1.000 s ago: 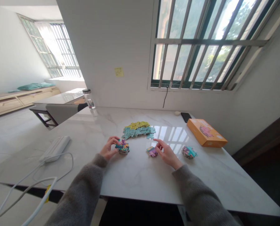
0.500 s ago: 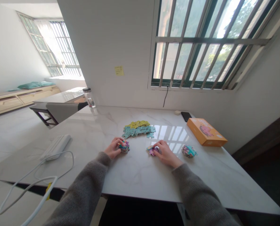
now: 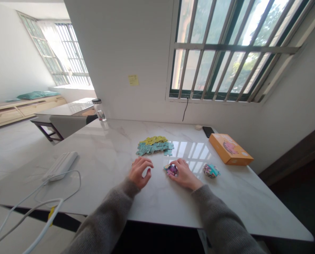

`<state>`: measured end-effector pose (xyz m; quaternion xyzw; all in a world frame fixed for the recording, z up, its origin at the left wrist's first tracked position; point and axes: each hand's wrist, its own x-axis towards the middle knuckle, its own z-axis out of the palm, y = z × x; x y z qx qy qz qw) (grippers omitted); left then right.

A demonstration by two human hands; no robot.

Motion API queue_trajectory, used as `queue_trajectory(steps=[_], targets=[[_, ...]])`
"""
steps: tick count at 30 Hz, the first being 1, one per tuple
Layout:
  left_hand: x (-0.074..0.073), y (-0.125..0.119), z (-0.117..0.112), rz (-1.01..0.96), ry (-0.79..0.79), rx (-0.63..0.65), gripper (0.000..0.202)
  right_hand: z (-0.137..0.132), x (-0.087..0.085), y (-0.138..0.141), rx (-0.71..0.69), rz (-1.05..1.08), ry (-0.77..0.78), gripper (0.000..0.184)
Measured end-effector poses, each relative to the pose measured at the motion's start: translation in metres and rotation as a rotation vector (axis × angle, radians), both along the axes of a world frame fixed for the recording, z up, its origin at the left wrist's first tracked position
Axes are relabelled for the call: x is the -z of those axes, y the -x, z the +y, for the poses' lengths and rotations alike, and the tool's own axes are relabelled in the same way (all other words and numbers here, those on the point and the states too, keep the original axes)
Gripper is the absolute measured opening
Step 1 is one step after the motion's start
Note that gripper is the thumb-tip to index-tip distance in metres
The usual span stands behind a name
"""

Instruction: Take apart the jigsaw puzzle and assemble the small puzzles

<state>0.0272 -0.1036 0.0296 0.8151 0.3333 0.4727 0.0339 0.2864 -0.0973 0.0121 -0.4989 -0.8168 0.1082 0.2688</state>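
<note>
saw the small puzzle stack (image 3: 171, 170) just right of frame centre, pinched in the right hand (image 3: 186, 173), leftward of its palm; lay farther from the left hand (image 3: 139, 172), curled but open. couldn't tell long axis. had room below, toward the surface's (image 3: 162, 204) near edge at lower centre.

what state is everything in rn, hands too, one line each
left hand: open, fingers curled, thumb apart
right hand: fingers on purple puzzle pieces
purple puzzle pieces: partly covered
teal pieces: loose, overlapping
yellow pieces: loose, overlapping
mixed-colour pile: heaped, untouched
orange box: lying flat, looks closed
black phone: lying flat
bottle: upright, capped
white power strip: lying flat
</note>
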Motion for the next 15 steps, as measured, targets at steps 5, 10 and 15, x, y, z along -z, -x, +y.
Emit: queue_trajectory(steps=[5, 10, 15], targets=[[0.013, -0.038, -0.005, 0.090, 0.072, 0.093, 0.033, -0.003, -0.006, 0.003, -0.095, 0.165, -0.054, 0.050], [0.025, -0.038, 0.001, 0.142, 0.135, 0.104, 0.049, -0.008, -0.009, 0.011, -0.230, 0.283, -0.015, 0.058], [0.033, -0.034, 0.005, 0.135, 0.160, 0.125, 0.038, -0.011, -0.010, 0.014, -0.288, 0.308, 0.007, 0.059]])
